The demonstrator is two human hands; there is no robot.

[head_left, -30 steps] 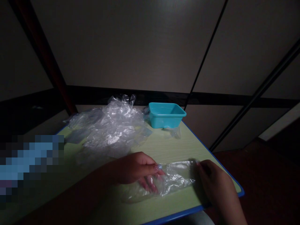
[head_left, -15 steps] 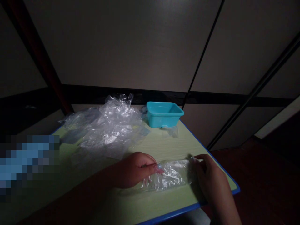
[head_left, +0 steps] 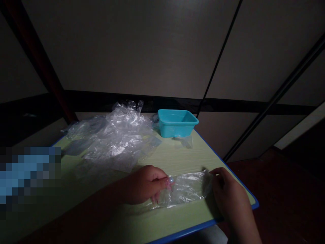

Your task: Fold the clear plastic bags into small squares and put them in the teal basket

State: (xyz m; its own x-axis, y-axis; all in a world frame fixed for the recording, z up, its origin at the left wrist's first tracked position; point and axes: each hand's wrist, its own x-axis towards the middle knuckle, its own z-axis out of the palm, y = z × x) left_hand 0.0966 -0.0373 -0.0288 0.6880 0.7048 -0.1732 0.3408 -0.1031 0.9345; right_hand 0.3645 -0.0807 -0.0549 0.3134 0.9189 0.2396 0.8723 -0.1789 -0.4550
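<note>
Head view shows two bare hands with a thin, see-through plastic bag (head_left: 189, 188) between them, low over the near part of a pale green surface (head_left: 165, 161) with a blue edge. The left hand (head_left: 144, 184) comes in from the left, and its grip is small and closed, with the thumb and fingers pinching the left part of the bag. Some of its fingertips show pink through the plastic. The right hand (head_left: 232, 198) is at the right end of the bag, and its grip is narrow too, with the fingertips holding the top corner. The bag is long and flat, with shiny wrinkles all over. Far from the hands, on the left, a big messy pile of clear plastic (head_left: 122, 132) sits on the surface. To the right of the pile is a blue-green tub (head_left: 177, 128), upright with its top open. A little clear plastic piece (head_left: 186, 142) lies just in front of the tub. Behind it all is a big, dark panel wall (head_left: 139, 51). At the far left side, something blue (head_left: 25, 173) is blurred into squares, so I cannot tell what it is.
</note>
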